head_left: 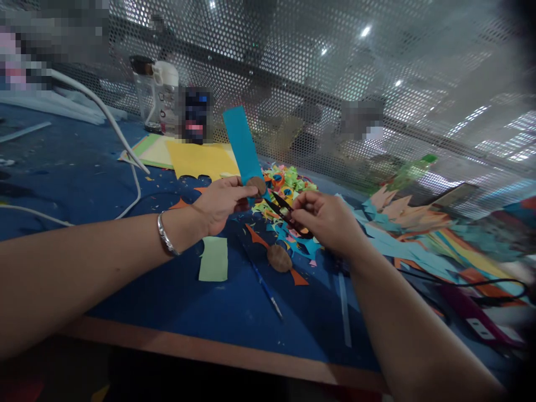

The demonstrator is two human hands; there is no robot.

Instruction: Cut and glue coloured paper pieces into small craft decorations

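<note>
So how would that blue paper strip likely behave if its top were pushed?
The blue paper strip would probably bend easily, as it looks thin. It may have some stiffness: held near its lower end by the left hand, it stands nearly straight.

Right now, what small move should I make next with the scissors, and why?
Perhaps snip gently beside the disc: your left hand holds it against the blue paper, and the scissors in your right hand stand open at the paper's edge.

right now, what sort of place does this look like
Probably a craft workspace: scissors in the right hand, colourful paper scraps and larger coloured sheets lying on a blue table.
</note>
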